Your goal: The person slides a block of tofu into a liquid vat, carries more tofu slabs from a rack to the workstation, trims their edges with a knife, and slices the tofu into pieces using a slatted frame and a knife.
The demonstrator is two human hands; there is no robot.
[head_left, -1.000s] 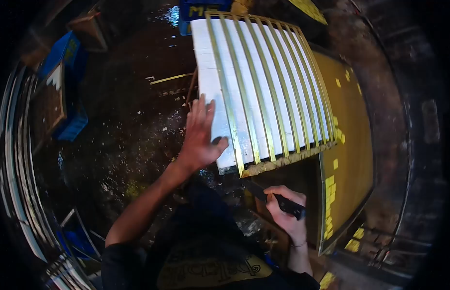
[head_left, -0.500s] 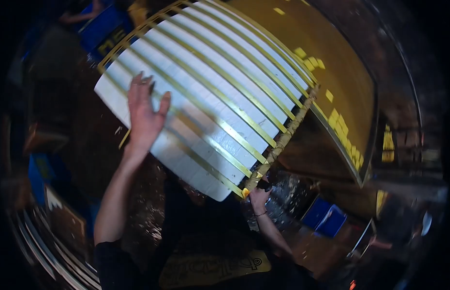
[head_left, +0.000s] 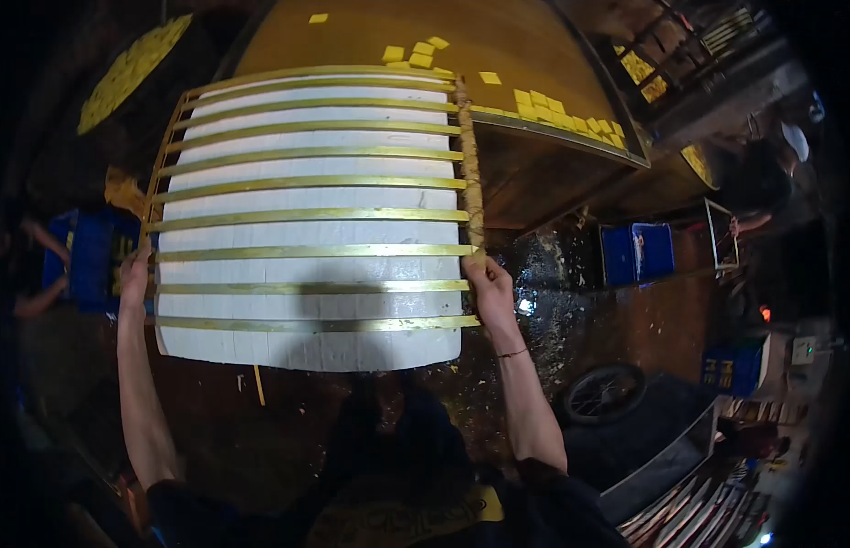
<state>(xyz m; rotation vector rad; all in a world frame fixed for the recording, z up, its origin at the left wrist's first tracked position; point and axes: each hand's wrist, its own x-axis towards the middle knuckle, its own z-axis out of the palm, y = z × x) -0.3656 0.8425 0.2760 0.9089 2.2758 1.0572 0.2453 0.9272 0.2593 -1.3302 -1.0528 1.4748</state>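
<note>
A slatted yellow rack (head_left: 315, 217) lies across a broad white slab (head_left: 306, 239) in front of me. Faint lines run over the slab, and the shadow of a head falls on its near part. My left hand (head_left: 135, 274) is closed around the rack's left side rail. On the right, my right hand (head_left: 489, 283) grips the other rail (head_left: 469, 155), which has a brown wrapping, near one of the lower slats. What supports the slab underneath is hidden.
Beyond the rack stands a large brown table (head_left: 534, 46) with yellow square pieces (head_left: 543, 105) near its edge. Blue crates (head_left: 637, 251) stand on the wet floor at right, near a wheel (head_left: 606, 393). Another person's arms (head_left: 46, 265) show at far left.
My left hand has come down from above the slab onto the left rail. The right hand now sits farther up its rail. The view has turned, so the rack appears level.
</note>
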